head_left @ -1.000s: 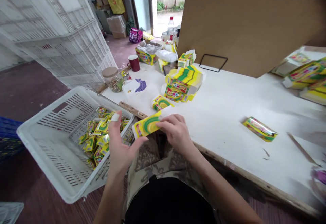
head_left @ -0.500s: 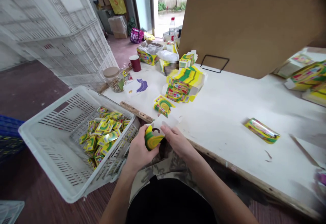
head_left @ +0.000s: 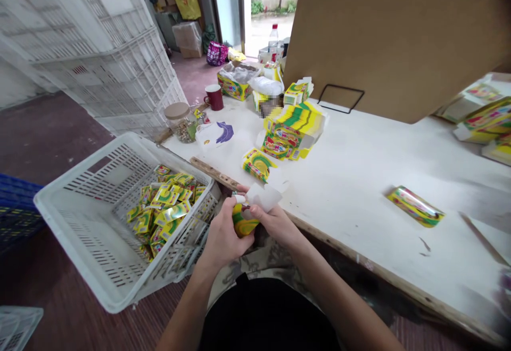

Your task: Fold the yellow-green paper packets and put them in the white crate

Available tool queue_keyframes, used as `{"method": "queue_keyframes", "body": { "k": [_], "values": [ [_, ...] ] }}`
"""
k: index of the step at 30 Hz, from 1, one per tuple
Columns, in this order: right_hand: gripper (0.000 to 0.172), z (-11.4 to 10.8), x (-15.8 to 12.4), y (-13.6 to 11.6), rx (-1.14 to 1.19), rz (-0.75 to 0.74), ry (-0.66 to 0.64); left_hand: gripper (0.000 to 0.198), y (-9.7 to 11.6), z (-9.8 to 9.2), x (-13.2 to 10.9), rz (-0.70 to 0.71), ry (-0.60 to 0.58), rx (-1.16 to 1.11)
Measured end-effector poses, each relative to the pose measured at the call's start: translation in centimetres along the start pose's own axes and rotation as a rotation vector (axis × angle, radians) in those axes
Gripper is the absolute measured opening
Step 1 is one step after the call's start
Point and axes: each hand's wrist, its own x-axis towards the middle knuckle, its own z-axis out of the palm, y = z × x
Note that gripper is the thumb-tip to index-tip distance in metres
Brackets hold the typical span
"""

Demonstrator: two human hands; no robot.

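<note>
Close to the table's front edge, both hands grip one yellow-and-green cardboard box [head_left: 245,224] with raised white flaps. My left hand [head_left: 224,234] wraps around its left side, thumb low and fingers at the top. My right hand [head_left: 277,224] holds the right side, its thumb pressed near the white flaps [head_left: 265,196]. Fingers hide much of the box, so its contents cannot be made out. Just beyond lies another yellow-green box [head_left: 257,164], flat on the table. Behind that stands a row of unfilled-looking yellow cartons [head_left: 295,127] pressed together.
Left of me, a white plastic crate [head_left: 80,223] holds many small yellow boxes [head_left: 167,207]. On the white table [head_left: 347,180] are a lidded jar [head_left: 179,122], a red mug [head_left: 214,98] and a shiny printed packet [head_left: 415,205]. A large brown cardboard box [head_left: 391,37] stands at the back.
The white flaps of the held box have shifted up and rightward, and a white edge now shows by my left fingers. Both hands keep their grip. The view has shifted slightly.
</note>
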Motion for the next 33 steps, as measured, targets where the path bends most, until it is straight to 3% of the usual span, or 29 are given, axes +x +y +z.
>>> {"method": "queue_keyframes", "body": {
  "k": [3, 5, 9, 13, 18, 20, 23, 25, 30, 33],
  "values": [
    [0.055, 0.2, -0.3, -0.3, -0.352, -0.215, -0.119, 0.070, 0.1, 0.1, 0.4, -0.056, 0.007, -0.087],
    [0.053, 0.4, -0.4, -0.1, -0.550, -0.282, -0.152, 0.073, 0.2, 0.5, 0.5, -0.113, 0.060, -0.154],
    [0.054, 0.4, -0.4, 0.7, -0.679, -0.286, -0.057, 0.070, 0.0, 0.8, 0.5, -0.143, 0.141, -0.156],
    [0.048, -0.2, -0.3, 0.5, -0.787, -0.217, -0.184, 0.071, -0.8, 0.4, 0.0, -0.126, 0.171, -0.089],
    [0.018, -1.3, 0.1, -0.8, -0.768, -0.234, -0.276, 0.073, -1.2, 0.0, -0.1, -0.153, 0.128, -0.133],
    [0.020, -1.4, 0.1, -0.9, -0.743, -0.245, -0.272, 0.074, -1.0, -0.2, 0.1, -0.138, 0.102, -0.101],
    [0.036, -1.3, -0.1, -0.5, -0.781, -0.223, -0.177, 0.074, -0.8, -0.6, 0.4, -0.121, 0.077, -0.036],
    [0.032, -1.3, -0.1, -0.3, -0.803, -0.211, -0.145, 0.072, -0.8, -0.7, 0.5, -0.120, 0.062, -0.037],
    [0.017, -2.1, 0.0, -1.0, -0.701, -0.231, -0.277, 0.070, -0.6, -0.7, 0.7, -0.088, 0.022, -0.103],
    [0.031, -2.1, -0.2, -0.7, -0.706, -0.224, -0.251, 0.070, -0.3, -0.7, 0.7, -0.104, 0.026, -0.047]
  ]
}}
